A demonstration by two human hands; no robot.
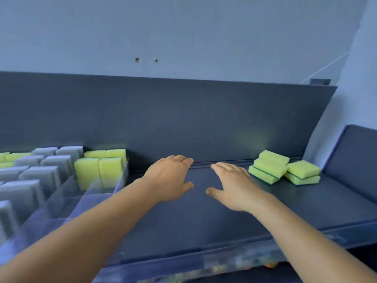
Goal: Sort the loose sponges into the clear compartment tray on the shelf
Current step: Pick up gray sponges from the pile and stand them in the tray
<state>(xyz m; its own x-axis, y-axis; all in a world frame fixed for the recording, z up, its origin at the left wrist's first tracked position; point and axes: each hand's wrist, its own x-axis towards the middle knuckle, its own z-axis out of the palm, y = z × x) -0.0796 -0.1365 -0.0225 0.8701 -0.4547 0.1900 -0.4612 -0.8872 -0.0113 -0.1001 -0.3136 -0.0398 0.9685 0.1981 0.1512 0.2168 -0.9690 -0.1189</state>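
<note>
Both hands are held out flat over the bare middle of the shelf (204, 211), and nothing is gripped by either. The left hand (171, 178) lies palm down with its fingers straight and close together, pointing toward 1 o'clock. The right hand (232, 184) is likewise spread and empty, thumb out to the side, its fingers pointing toward 11 o'clock. Whether the palms touch the shelf or hang just above it cannot be told.

The loose sponges (283, 167) are stacked at about 2 o'clock from the hands, near the right hand but apart from it: yellow-green pads with dark undersides, three in one leaning pile and two in a neater pile just beside it. They are probably heaped there to be taken a few at a time.

The clear tray (120, 180) is set at 9 o'clock, at the left end of the shelf. Its compartments are filled with grey sponges (49, 172) stood on edge in rows, and with yellow-green sponges (100, 168) upright at its right end, so that each colour is kept apart. The nearest compartments appear unfilled, so room seems left for the loose piles.

The shelf is a dark blue-grey board with a tall back panel (183, 119) of the same colour. A pale wall (183, 27) with two small holes is seen above.
</note>
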